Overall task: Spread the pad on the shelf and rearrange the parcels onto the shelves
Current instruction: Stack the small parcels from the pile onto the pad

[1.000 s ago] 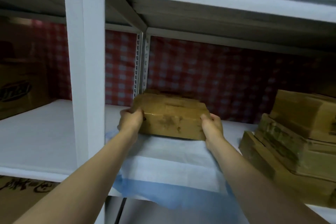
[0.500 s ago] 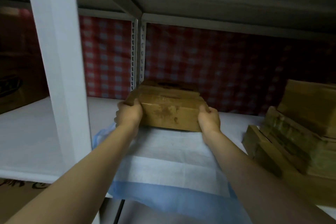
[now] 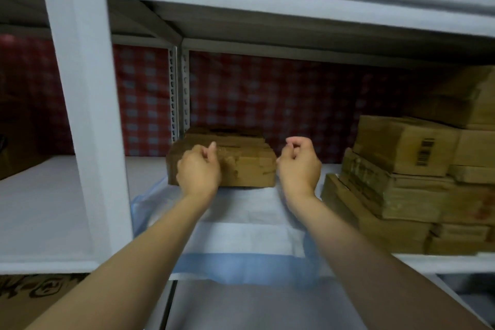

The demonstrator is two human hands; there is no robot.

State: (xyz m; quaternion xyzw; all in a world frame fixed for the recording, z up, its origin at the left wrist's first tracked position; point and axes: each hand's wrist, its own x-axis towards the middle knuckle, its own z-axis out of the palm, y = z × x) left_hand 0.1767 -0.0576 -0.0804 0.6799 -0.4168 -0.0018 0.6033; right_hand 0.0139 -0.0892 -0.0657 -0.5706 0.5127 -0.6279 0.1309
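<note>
- Presently, item 1: parcel (image 3: 249,166), a flat brown cardboard box, scuffed on its front face. It lies flat on the pad (image 3: 241,238) at the pad's 12 o'clock end, near the checked cloth (image 3: 267,99) at the back.
- Item 2: pad, white with a blue border, spread on the shelf (image 3: 48,209). Its 6 o'clock edge hangs over the shelf's front lip.
- Left hand (image 3: 198,171): in front of the parcel's 9 o'clock corner, back of the hand to the camera, thumb raised. Its fingers are hidden, so I cannot tell whether it grips or only touches the box.
- Right hand (image 3: 298,166): just beside the parcel's 3 o'clock end and apart from it, fingers loosely curled, holding nothing.
- Item 3: stack of parcels (image 3: 401,185), several cartons piled at 3 o'clock of the pad on the same shelf.
- Handling, by judgement: the parcel looks stiff and of modest weight. It is best taken at its 2 short ends, 9 and 3 o'clock, with thumbs on top.
- Caution, by judgement: the pad looks thin and soft, so a dragged box may ruck it. Lifting is safer than sliding.
- Status, by judgement: the pad is laid and 1 parcel is placed. The stack is not yet moved.
</note>
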